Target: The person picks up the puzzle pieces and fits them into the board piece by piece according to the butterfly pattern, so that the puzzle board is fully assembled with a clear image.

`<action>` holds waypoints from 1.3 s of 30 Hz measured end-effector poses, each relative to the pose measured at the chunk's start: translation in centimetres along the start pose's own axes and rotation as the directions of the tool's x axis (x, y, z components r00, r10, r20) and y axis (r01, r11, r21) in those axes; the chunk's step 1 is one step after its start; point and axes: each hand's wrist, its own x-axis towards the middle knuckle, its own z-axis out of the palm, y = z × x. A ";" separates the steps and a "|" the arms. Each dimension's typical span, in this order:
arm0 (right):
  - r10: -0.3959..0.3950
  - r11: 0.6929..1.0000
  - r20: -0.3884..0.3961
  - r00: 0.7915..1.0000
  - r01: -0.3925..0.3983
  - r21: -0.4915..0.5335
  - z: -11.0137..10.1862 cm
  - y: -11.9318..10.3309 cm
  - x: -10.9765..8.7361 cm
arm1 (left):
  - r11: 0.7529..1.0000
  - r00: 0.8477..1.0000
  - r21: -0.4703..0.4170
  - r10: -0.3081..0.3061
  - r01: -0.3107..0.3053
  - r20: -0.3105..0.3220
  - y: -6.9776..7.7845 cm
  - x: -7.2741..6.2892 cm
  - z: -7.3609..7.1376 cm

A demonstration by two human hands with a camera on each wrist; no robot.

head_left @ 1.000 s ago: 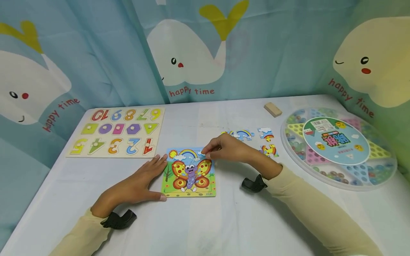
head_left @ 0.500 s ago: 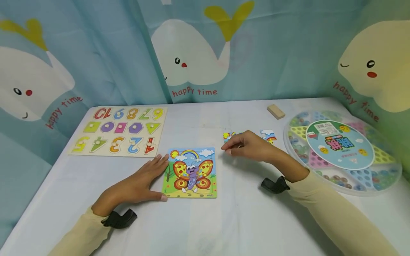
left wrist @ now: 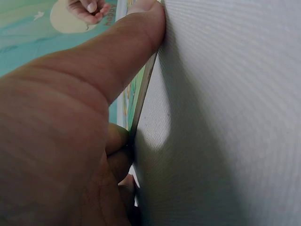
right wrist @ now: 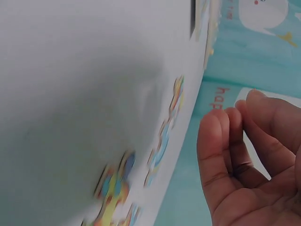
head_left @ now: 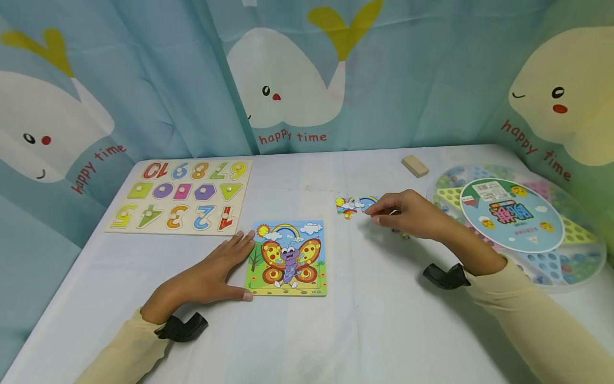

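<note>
Apparently it's the picking of a loose piece: the right hand [head_left: 403, 213], fingers softly bent with nothing visible between them, hangs above the puzzle pieces [head_left: 368, 201]. On the worktop [head_left: 297, 341] beside them lies the butterfly board [head_left: 288, 258], the left hand [head_left: 211, 274] spread wide against its left edge. Next calls for a careful pinch, I'd say.
</note>
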 end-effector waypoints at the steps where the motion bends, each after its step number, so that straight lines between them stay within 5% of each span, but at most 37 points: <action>1: 0.002 1.000 -0.002 1.000 -0.002 -0.004 -0.2 0.1 -0.2 | 1.000 1.000 0.000 0.000 0.000 -0.001 0.0 0.0 0.0; 25: 0.073 0.993 -0.077 0.994 -0.080 -0.084 -2.6 2.6 -3.0 | 1.000 1.000 -0.017 -0.010 0.010 -0.008 0.2 0.1 0.0; 39: 0.111 0.990 -0.044 0.993 -0.115 -0.087 -2.1 3.6 -3.2 | 1.000 1.000 -0.017 -0.006 0.006 -0.004 0.1 0.0 0.1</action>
